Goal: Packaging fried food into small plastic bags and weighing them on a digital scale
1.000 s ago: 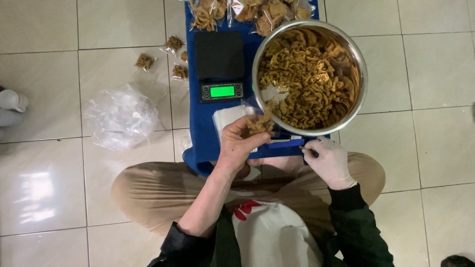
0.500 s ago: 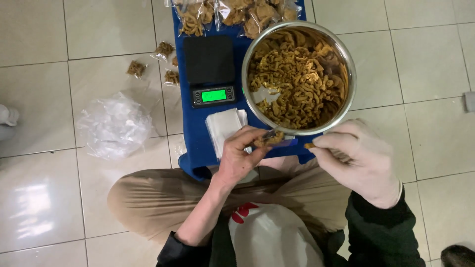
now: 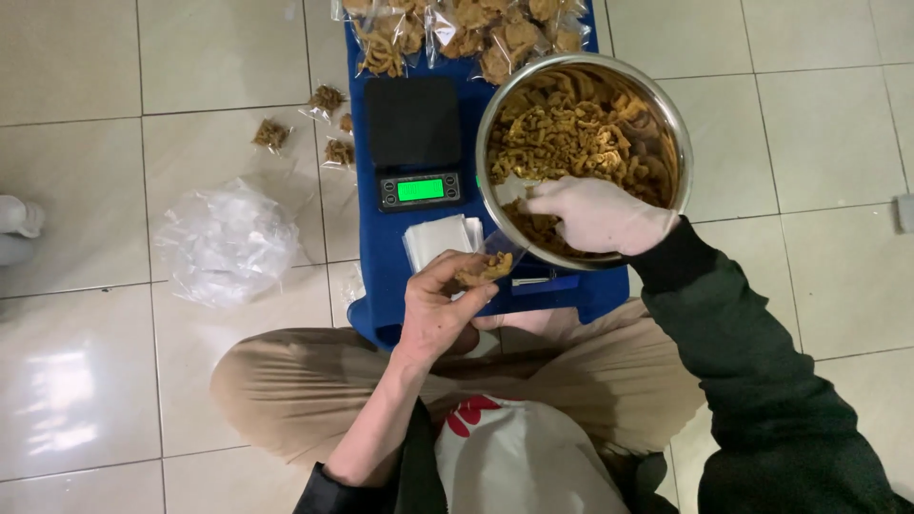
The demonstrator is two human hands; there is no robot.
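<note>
A person sits cross-legged on a pale tiled floor (image 3: pixel 114 400) with a low blue bench (image 3: pixel 386 276) in front of the knees. On its right side stands a large steel bowl (image 3: pixel 678 143) heaped with golden-brown fried snacks (image 3: pixel 571 133). A crumpled heap of clear plastic bags (image 3: pixel 226 243) lies on the floor well to the left. A black digital scale (image 3: pixel 415 124) with a lit green display sits on the bench just beside the bowl, and filled snack packets (image 3: pixel 457 29) lie along the far edge. The gloved right hand (image 3: pixel 600 214) is down inside the bowl, fingers curled among the snacks; whether it grips any is hard to tell. The bare left hand (image 3: pixel 438 309) is clamped on a small clear bag (image 3: pixel 486 266) partly filled with snacks, held at the bowl's near rim. Three tiny packets (image 3: pixel 314 128) lie on the floor beside the bench.
</note>
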